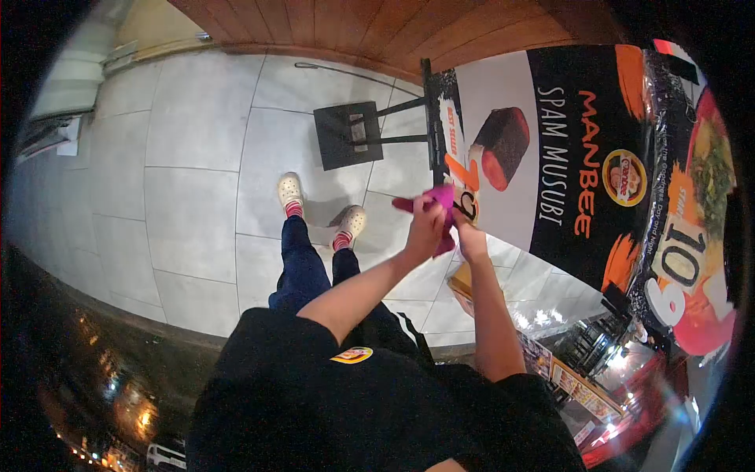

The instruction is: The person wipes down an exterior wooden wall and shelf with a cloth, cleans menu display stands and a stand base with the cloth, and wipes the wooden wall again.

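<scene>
My left hand [425,226] is closed around a purple cloth [442,206], with parts of the cloth sticking out past the fingers. Close beside it, my right hand [471,241] has its fingers bent together at the cloth and at a piece marked 9 [465,206]; what it grips is too small to make out. Both hands are in front of the lower part of a standing banner [515,75], which shows a rice roll picture and the words "MANBEE SPAM MUSUBI".
The banner's black base plate [330,140] rests on the grey tiled floor [197,118]. Wooden panelling [354,27] runs behind it. A second food banner [683,259] stands at the right. A yellowish box [462,285] lies below my hands, near a menu board [586,391].
</scene>
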